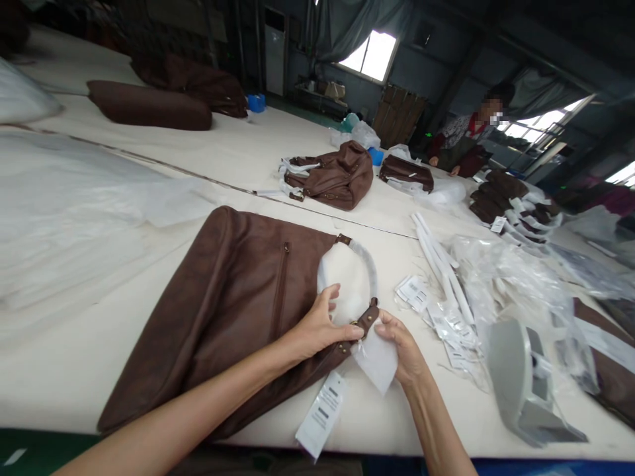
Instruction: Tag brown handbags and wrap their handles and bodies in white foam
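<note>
Clearly, the white tag beside the brown bag bears illegible print.

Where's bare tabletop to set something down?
Bare table shows left of the nearest brown bag, plus a smaller patch between the right hand and grey holder. Crowded beyond: tags, white tubes, clear plastic.

Daylight glares from blown-out windows in a dim background; the pale tabletop is brighter, edges stretched.
</note>
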The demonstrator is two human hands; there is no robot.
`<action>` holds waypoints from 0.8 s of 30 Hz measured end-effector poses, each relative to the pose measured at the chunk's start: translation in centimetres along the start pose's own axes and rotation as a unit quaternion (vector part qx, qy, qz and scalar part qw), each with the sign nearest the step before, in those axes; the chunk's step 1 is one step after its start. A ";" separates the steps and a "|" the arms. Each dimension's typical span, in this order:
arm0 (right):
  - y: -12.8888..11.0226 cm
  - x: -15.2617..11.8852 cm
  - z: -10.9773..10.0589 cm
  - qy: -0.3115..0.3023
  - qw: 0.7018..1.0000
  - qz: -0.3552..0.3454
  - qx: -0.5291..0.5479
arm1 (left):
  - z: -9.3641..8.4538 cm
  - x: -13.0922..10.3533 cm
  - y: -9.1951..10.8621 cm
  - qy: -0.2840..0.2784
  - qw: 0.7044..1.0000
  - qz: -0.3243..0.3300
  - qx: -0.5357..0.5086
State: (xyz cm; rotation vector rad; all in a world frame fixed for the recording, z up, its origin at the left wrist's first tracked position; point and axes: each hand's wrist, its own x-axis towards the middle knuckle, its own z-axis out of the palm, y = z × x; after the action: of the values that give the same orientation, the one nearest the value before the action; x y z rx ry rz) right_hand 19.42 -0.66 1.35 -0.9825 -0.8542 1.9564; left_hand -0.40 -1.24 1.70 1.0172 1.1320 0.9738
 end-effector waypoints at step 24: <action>0.6 -3.3 -0.1 0.128 0.986 -0.042 -0.097 | 1.1 1.4 3.2 -0.166 0.983 -0.064 0.032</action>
State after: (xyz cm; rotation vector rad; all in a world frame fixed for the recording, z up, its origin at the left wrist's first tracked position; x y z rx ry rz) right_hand 20.61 -3.77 1.95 -1.2595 -0.9341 1.6534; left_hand 0.62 0.78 4.61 1.0977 0.9409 0.6390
